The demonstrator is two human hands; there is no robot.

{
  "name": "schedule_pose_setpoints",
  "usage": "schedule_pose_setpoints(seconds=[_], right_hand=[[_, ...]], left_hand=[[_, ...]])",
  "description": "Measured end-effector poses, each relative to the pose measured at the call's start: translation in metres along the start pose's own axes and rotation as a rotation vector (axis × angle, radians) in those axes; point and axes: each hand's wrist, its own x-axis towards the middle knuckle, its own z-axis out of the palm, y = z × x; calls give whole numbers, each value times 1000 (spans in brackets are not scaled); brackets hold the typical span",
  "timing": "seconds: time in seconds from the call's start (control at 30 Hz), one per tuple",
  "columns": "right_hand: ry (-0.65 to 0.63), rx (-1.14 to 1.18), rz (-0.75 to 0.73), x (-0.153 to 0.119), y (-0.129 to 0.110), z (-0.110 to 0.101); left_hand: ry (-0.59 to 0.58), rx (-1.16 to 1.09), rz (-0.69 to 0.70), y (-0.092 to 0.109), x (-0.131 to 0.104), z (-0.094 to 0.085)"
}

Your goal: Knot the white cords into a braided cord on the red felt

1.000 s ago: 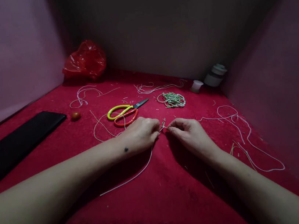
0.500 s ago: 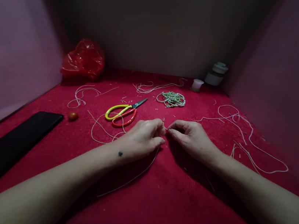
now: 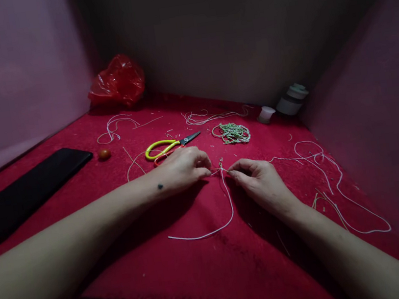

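Thin cord [image 3: 230,199] hangs from a small knot [image 3: 220,166] between my hands, its pale tail curving toward me and left on the red cloth. My left hand [image 3: 190,167] pinches a strand of the cord left of the knot. On the other side, my right hand [image 3: 253,174] pinches a strand between thumb and forefinger. Scissors [image 3: 164,148] with one yellow and one red handle lie just behind my left hand, which covers part of the red loop. Beyond the knot rests a bundle of green and white knotted cord [image 3: 234,133].
Loose cords [image 3: 338,184] trail at the right, with more cords [image 3: 210,117] at the back. A black flat case [image 3: 31,193], a small orange-brown ball [image 3: 104,154], a red plastic bag [image 3: 117,82], a white cup [image 3: 266,114] and a lidded jar [image 3: 292,100] stand about. Walls enclose the table.
My hands have moved apart, my left one going left and slightly away, so the knot shows between them. The cord's tail now lies in front of the knot. The view has shifted slightly.
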Motion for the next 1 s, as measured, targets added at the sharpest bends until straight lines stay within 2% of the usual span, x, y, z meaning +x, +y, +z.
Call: schedule_pose_setpoints(seconds=[0.17, 0.3, 0.5, 0.67, 0.73, 0.8, 0.87, 0.9, 0.93, 1.0], right_hand=[[7, -4, 9, 1, 0, 0], [8, -30, 17, 1, -1, -2], [12, -69, 12, 0, -2, -3], [-25, -147, 64, 5, 4, -12], [-1, -211, 88, 5, 5, -18], [141, -299, 11, 2, 1, -22], [299, -395, -192, -4, -6, -21], [313, -430, -297, -8, -11, -18], [270, -455, -374, -11, -15, -14], [127, -546, -443, -15, -22, -1]], left_hand=[[123, 65, 24, 1, 2, 22], [121, 24, 33, 4, 3, 23], [8, 29, 5, 8, -6, 2], [-257, -75, -84, 1, -11, -25], [-307, -127, -129, 0, -12, -34], [-321, -193, -151, 2, -12, -37], [-320, -274, -171, 4, -13, -36], [-320, -312, -178, 6, -13, -34], [-317, -346, -183, 7, -13, -32], [-313, -401, -176, 8, -14, -28]])
